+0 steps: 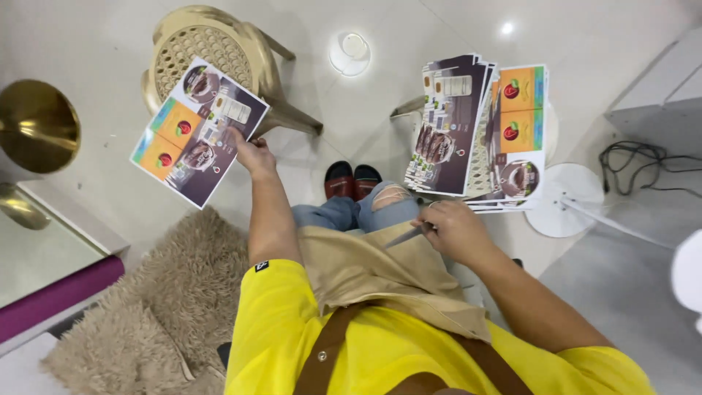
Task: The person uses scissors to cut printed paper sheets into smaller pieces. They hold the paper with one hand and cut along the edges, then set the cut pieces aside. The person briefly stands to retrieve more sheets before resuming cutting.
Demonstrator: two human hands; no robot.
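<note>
My left hand (254, 153) holds a printed sheet (197, 130) by its lower right edge, out over a beige plastic chair (219, 44). The sheet is dark with orange and green panels. My right hand (452, 228) grips a thin dark tool, perhaps a blade (404, 236), pointing left over my lap. Just beyond that hand a stack of similar printed sheets (475, 132) lies fanned out on a second chair or stool, mostly hidden beneath it.
A shaggy beige rug (161, 307) lies at my left. A gold round object (36, 124) and a glass-topped surface with purple edge (58, 292) are far left. A white fan base (563, 199) and black cables (643, 164) are right. A white cup (349, 53) sits on the floor.
</note>
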